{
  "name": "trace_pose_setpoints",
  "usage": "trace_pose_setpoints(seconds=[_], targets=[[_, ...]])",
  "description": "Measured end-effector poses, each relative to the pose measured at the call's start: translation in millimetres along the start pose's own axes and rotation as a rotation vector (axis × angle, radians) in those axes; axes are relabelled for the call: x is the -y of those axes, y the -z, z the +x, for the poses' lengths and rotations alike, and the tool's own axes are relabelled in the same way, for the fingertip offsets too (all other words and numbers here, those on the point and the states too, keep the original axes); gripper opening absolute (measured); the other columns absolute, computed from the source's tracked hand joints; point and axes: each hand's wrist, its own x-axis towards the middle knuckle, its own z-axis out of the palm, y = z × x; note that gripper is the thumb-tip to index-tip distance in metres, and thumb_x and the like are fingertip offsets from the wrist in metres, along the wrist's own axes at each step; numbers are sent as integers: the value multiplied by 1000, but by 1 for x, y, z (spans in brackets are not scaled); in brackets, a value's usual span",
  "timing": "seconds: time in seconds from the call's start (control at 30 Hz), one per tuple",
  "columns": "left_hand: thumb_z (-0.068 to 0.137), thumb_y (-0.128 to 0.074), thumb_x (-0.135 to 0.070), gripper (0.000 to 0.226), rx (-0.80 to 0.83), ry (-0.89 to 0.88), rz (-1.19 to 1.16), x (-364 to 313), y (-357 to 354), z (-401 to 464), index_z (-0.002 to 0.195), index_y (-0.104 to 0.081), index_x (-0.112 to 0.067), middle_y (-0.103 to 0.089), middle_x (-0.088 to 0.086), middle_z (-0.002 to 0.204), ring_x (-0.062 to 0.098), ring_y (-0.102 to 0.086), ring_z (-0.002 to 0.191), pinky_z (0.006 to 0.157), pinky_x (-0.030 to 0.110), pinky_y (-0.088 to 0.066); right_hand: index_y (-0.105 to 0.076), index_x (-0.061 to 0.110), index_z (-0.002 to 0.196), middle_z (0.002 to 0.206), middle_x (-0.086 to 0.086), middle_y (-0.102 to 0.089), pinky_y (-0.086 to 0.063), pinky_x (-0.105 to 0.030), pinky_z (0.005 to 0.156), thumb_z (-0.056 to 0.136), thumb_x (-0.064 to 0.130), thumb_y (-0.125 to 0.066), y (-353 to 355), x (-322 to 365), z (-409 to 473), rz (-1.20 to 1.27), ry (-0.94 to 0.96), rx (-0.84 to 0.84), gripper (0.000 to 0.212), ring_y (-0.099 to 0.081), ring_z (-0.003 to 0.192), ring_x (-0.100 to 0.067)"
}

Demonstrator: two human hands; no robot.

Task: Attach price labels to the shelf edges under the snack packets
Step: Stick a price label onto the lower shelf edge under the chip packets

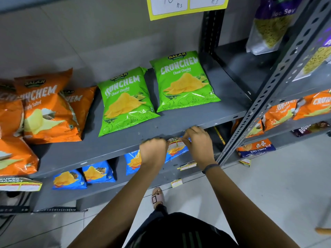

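Two green snack packets (184,81) lie on a grey metal shelf (179,122). At the shelf's front edge, below the right green packet, a price label (174,140) shows between my hands. My left hand (153,152) pinches its left end with closed fingers. My right hand (197,143) holds its right end, fingertips against the shelf edge. Most of the label is hidden by my hands. Orange snack packets (48,111) lie at the left of the same shelf.
Blue snack packets (84,176) lie on the lower shelf, with small yellow labels (187,165) on lower edges. A larger label (19,184) hangs at the left. A slotted upright post (268,92) stands at the right, with more packets beyond it. My foot (157,196) is on the tiled floor.
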Motion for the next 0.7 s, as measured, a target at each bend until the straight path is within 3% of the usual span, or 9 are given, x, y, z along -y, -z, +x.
trace_pose_setpoints(seconds=[0.1,0.2,0.4,0.57,0.7], targets=[[77,-75,-36,30,-12,9,19,1,1,-3,62,-70,-11,-70,6,56,24,-68,52,53,19,-28,-59,7,66,74,-12,-62,-46,-39,58,74,17,-70,3,-3,-2,114,-3,-17,17,-57,72,-32],[97,-49,-35,34,-96,-18,-12,2,-2,3,85,-69,-10,-73,8,84,30,-69,79,60,24,-32,-57,8,67,75,-12,-62,-46,-39,56,76,14,-72,7,-2,-2,166,-9,-33,18,-57,70,-33],[97,-43,-48,43,-136,-37,-17,5,-1,10,90,-67,-13,-73,8,88,31,-68,84,59,26,-34,-55,9,68,76,-11,-62,-47,-39,59,78,24,-74,9,3,5,148,-78,-44,26,-58,67,-31],[92,-51,-50,43,-91,1,-54,3,9,12,87,-68,-10,-73,11,92,33,-68,88,72,29,-49,-57,15,80,86,-9,-62,-42,-43,73,77,30,-72,7,10,2,14,-94,-88,21,-56,83,-33],[91,-52,-53,45,-83,-4,-107,10,11,8,86,-67,-11,-73,11,92,33,-68,89,63,28,-38,-56,19,93,93,-9,-60,-37,-43,75,80,37,-64,3,25,-9,-65,-102,-173,24,-53,90,-32]])
